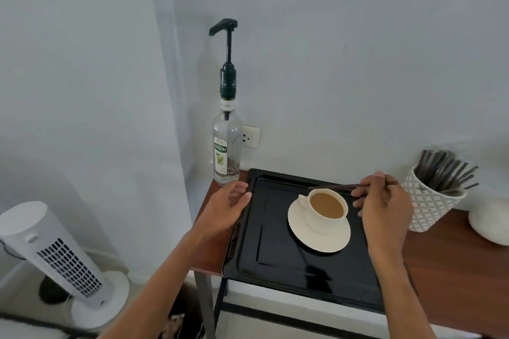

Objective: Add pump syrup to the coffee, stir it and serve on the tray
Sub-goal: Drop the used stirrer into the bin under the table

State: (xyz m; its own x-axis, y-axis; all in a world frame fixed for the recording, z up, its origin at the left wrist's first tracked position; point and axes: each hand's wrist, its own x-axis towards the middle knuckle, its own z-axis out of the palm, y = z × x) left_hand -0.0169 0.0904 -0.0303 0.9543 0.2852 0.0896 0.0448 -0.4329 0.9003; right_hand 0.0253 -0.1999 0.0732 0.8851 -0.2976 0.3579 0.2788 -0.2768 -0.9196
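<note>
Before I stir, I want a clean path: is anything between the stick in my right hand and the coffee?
Nothing visible: the stir stick in the right hand hovers just behind the open cup, not yet dipped in.

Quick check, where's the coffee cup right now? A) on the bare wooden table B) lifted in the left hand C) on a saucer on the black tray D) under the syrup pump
C: the coffee cup sits on its saucer, which rests on the black tray; neither hand is holding the cup.
</note>
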